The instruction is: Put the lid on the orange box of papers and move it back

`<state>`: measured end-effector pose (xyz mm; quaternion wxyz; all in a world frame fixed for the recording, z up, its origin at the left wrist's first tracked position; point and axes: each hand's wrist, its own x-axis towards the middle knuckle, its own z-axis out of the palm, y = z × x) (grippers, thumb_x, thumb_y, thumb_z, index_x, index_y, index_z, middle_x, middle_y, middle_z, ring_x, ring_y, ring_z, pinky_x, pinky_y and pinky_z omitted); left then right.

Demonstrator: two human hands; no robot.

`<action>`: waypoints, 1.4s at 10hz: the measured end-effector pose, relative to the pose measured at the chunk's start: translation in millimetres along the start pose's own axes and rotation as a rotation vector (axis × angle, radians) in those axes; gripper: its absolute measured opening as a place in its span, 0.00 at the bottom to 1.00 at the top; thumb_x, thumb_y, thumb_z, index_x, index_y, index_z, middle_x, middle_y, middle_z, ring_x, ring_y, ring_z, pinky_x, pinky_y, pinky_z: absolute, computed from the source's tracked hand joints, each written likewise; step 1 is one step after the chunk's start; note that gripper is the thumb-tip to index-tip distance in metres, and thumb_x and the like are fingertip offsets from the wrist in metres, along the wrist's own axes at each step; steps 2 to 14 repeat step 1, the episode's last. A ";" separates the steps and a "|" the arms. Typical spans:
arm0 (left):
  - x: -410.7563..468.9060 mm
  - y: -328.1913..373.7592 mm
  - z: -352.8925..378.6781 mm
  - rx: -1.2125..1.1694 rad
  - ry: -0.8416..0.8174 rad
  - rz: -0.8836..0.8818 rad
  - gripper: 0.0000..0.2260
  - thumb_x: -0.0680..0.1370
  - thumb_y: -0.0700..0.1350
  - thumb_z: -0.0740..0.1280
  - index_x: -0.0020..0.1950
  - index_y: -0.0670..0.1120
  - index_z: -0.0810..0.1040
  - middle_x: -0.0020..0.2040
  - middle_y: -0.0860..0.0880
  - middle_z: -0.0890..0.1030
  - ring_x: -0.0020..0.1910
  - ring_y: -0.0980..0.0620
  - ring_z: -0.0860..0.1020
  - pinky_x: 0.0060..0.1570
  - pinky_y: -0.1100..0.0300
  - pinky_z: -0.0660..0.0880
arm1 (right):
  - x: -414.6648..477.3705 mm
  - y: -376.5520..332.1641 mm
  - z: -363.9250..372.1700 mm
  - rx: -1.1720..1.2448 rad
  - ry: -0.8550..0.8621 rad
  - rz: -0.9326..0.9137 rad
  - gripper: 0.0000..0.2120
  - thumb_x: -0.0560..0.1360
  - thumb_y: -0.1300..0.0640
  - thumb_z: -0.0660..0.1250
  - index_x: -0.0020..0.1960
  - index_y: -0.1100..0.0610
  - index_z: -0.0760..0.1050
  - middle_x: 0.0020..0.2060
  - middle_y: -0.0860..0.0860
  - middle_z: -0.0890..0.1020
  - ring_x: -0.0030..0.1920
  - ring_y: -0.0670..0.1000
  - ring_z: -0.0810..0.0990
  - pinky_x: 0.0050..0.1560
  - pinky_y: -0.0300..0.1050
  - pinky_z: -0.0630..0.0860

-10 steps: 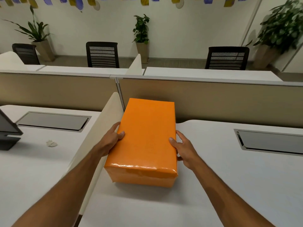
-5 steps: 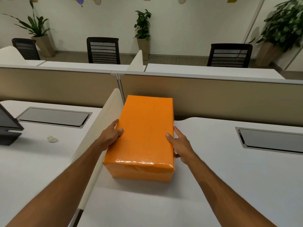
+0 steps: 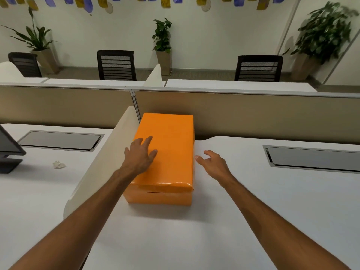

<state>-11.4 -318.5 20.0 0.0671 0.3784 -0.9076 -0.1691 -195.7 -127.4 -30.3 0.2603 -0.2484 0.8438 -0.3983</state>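
The orange box [image 3: 165, 158] is sitting on the white tabletop [image 3: 253, 201] with its lid [image 3: 171, 145] already seated on top, the lid's glossy front lip overhanging the box's near face. Its far end is lying close to the tan partition [image 3: 253, 114] at the back of the tabletop, and its left side is running just beside the curved cream divider [image 3: 101, 164] that is separating this tabletop from the neighbouring one.

The left hand [image 3: 141, 154] is resting flat on the left part of the lid, fingers spread and gripping nothing. The right hand [image 3: 212, 162] is hovering just beside the box's right side, apart from it, fingers loosely curled and empty.

Farther out, a grey cable hatch [image 3: 315, 158] is lying flush in the tabletop to the right. On the neighbouring tabletop to the left, a second hatch [image 3: 58, 140] is showing, along with a crumpled scrap of paper [image 3: 59, 165] and the edge of a dark monitor [image 3: 7, 151]. Beyond the partition, black mesh chairs [image 3: 116, 65] and potted plants [image 3: 161, 45] are standing along the white wall.
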 end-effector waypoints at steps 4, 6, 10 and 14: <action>-13.4 24.3 4.9 0.016 0.010 0.117 0.28 0.81 0.55 0.60 0.79 0.49 0.59 0.77 0.40 0.63 0.76 0.39 0.62 0.71 0.37 0.62 | -17.3 10.4 -24.7 -0.024 0.026 -0.015 0.28 0.77 0.41 0.64 0.72 0.55 0.68 0.68 0.57 0.75 0.66 0.57 0.75 0.58 0.47 0.71; -13.4 24.3 4.9 0.016 0.010 0.117 0.28 0.81 0.55 0.60 0.79 0.49 0.59 0.77 0.40 0.63 0.76 0.39 0.62 0.71 0.37 0.62 | -17.3 10.4 -24.7 -0.024 0.026 -0.015 0.28 0.77 0.41 0.64 0.72 0.55 0.68 0.68 0.57 0.75 0.66 0.57 0.75 0.58 0.47 0.71; -13.4 24.3 4.9 0.016 0.010 0.117 0.28 0.81 0.55 0.60 0.79 0.49 0.59 0.77 0.40 0.63 0.76 0.39 0.62 0.71 0.37 0.62 | -17.3 10.4 -24.7 -0.024 0.026 -0.015 0.28 0.77 0.41 0.64 0.72 0.55 0.68 0.68 0.57 0.75 0.66 0.57 0.75 0.58 0.47 0.71; -13.4 24.3 4.9 0.016 0.010 0.117 0.28 0.81 0.55 0.60 0.79 0.49 0.59 0.77 0.40 0.63 0.76 0.39 0.62 0.71 0.37 0.62 | -17.3 10.4 -24.7 -0.024 0.026 -0.015 0.28 0.77 0.41 0.64 0.72 0.55 0.68 0.68 0.57 0.75 0.66 0.57 0.75 0.58 0.47 0.71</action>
